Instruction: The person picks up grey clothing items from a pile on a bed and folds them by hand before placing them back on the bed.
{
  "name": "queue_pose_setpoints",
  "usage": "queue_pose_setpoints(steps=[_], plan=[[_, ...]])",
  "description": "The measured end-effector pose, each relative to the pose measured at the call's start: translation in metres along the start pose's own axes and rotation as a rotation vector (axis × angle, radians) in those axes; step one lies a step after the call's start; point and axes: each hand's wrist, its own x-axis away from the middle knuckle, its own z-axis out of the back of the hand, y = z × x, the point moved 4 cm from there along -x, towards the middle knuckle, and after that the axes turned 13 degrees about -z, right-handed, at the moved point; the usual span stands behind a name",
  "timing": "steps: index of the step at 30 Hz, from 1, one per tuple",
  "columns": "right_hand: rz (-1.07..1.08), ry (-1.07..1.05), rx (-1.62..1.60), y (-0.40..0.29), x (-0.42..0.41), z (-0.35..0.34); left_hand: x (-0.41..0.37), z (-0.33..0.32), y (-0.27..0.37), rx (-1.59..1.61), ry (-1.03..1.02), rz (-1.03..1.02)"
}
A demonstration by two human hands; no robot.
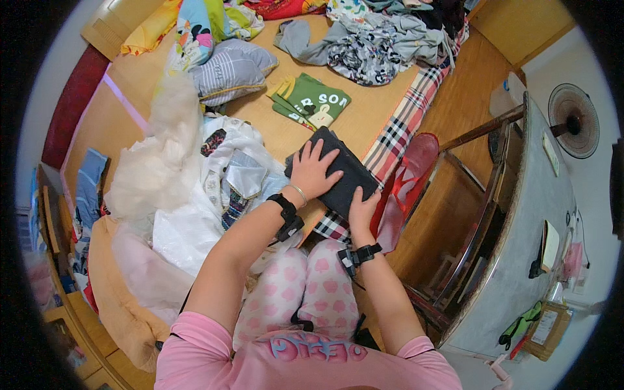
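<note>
A folded black garment [343, 170] lies at the edge of the bed mat, partly over a plaid border. My left hand [314, 168] rests flat on top of it with the fingers spread. At its near right corner my right hand [363, 209] has the thumb on top and the fingers curled over the edge; the fingertips' underside is hidden. Just beyond sits a folded green printed T-shirt [317, 100]. Left of my left arm is a heap of white clothes [234, 141] with sheer fabric and a denim piece.
A grey striped pillow [234, 68] and crumpled grey and patterned clothes [363, 48] lie farther back. Plaid cloth [399, 117] edges the bed. To the right stand a glass-topped table [492, 292] and a fan [574, 122]. Peach tulle [151, 170] spreads on the left.
</note>
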Motion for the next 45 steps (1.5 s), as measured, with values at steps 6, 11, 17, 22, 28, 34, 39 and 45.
queue_pose_setpoints(steps=[6,11,17,22,28,34,39,45], plan=[[0.658,-0.053,0.755,-0.083,0.029,-0.002,-0.002,-0.030,-0.011,-0.121,-0.013,-0.047],[0.494,-0.182,0.920,-0.057,0.018,-0.021,-0.005,-0.036,-0.018,-0.087,-0.152,-0.040],[0.477,-0.187,0.994,-0.057,0.013,-0.026,-0.011,-0.026,-0.020,-0.034,-0.288,0.001],[0.463,-0.180,1.194,-0.061,0.021,-0.029,0.043,-0.017,0.003,0.012,-0.178,-0.083],[0.515,-0.387,1.283,-0.077,0.074,-0.031,0.168,0.028,0.023,0.276,-0.023,-0.025],[0.638,-0.602,1.026,-0.057,0.168,-0.042,0.275,0.100,-0.003,0.137,0.425,0.270],[0.671,-0.811,0.853,-0.043,0.251,-0.053,0.355,0.146,-0.028,-0.097,0.573,0.541],[0.685,-0.922,0.862,-0.041,0.311,-0.061,0.446,0.196,-0.043,-0.479,0.834,1.156]])
